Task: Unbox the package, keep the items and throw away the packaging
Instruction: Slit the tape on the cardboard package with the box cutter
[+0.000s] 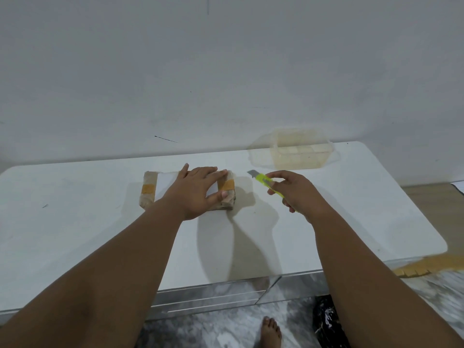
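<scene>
Package: the taped package [148, 189] lies flat on the white table [75, 222], left of centre and toward the far edge, with an orange tape band near each end.
Cut risk: my left hand [194, 194] lies across the package's right half, its fingertips [224, 195] resting on the right tape band. I judge that a blade drawn along that band could slip into them.
Slip risk: the package looks small and light, so a hard push from the cutter [266, 183] could skid it across the smooth top unless I press down firmly.
Contents risk: a deep cut could nick whatever is inside, which I cannot see.
Left hand pose: palm down, fingers spread flat, pinning the package without curling round it.
Right hand pose: my right hand [295, 192] is closed around the yellow cutter's handle, just right of the package, blade extended and pointing far-left, not touching it.
Keep spot: a clear plastic container [298, 149] stands at the far right of the table.
</scene>
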